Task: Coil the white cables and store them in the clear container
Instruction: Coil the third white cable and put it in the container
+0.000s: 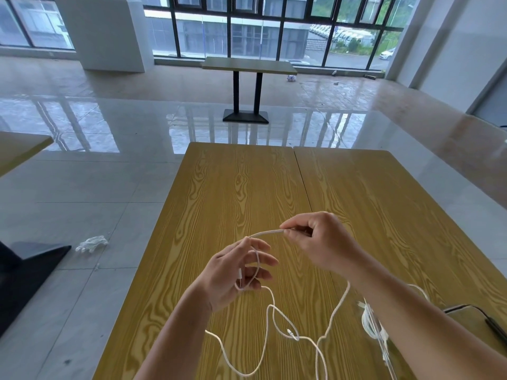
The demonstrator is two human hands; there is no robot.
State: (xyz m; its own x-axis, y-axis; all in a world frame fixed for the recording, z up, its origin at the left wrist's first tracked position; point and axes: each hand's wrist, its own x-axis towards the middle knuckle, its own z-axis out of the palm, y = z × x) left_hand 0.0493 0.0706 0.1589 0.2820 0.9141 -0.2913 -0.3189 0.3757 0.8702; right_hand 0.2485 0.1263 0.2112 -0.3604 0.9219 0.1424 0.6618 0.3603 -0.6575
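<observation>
left hand (pixel 241 270) holds the first loop of white cable (pixel 267 319); right hand (pixel 315 239) pinches it. feed even loops, keep slack untangled on counter (pixel 236 187).

Two hands (pixel 233 272), perhaps two white cables (pixel 270 319), one clear container (pixel 382 341)

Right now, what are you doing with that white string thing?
A person is winding a white cable over a wooden table. The right hand pinches the cable while the left hand holds the first loop. Most of it lies loose on the table. Another coiled cable sits in the clear container.
</observation>
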